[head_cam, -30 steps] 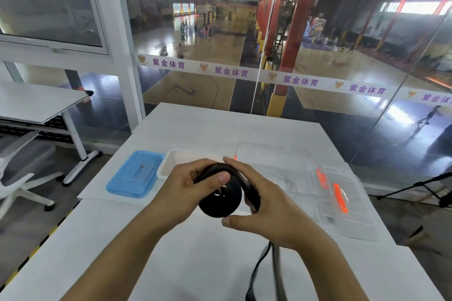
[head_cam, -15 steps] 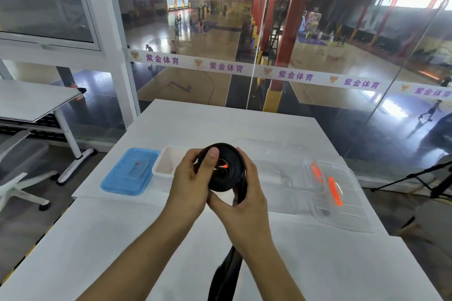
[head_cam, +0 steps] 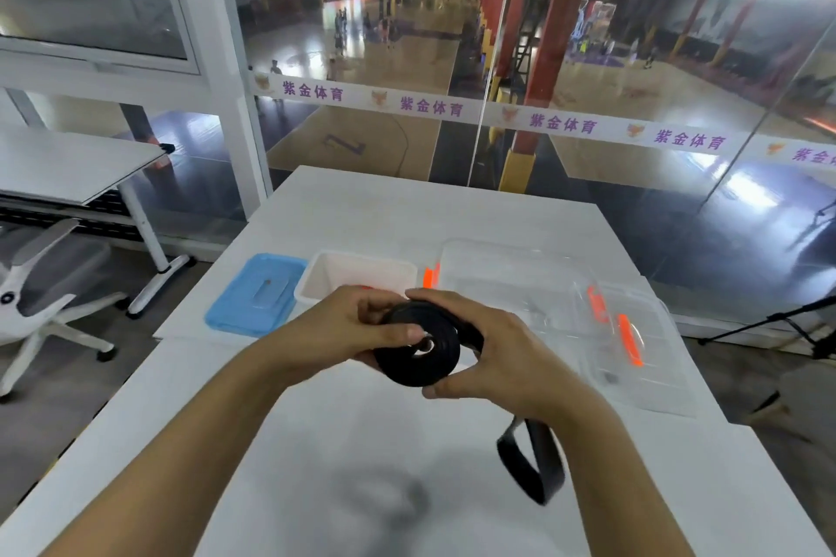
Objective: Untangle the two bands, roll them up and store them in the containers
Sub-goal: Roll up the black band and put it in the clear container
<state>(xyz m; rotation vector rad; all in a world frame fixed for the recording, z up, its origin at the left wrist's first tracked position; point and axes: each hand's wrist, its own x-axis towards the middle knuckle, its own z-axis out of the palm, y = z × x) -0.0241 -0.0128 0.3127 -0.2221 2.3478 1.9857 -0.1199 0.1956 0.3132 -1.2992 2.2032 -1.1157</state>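
Note:
A black band point(head_cam: 418, 348) is wound into a thick roll that I hold above the white table point(head_cam: 407, 213). My left hand point(head_cam: 348, 330) grips the roll from the left, thumb on its face. My right hand point(head_cam: 493, 353) wraps it from the right. The band's loose end point(head_cam: 531, 466) hangs below my right wrist as a short loop. Behind my hands stands an open white container point(head_cam: 357, 274), with a bit of orange showing just over my left hand. A clear container point(head_cam: 511, 280) stands to its right, with an orange clip point(head_cam: 430, 277) at its left end.
A blue lid point(head_cam: 258, 296) lies left of the white container. A clear lid with orange clips point(head_cam: 633, 344) lies at the right. A glass wall runs behind the table. An office chair point(head_cam: 40, 285) and another table point(head_cam: 68, 167) are at the left.
The roll has dropped from upright to lying nearly flat between my hands. More band is wound on; the hanging tail is now a short loop.

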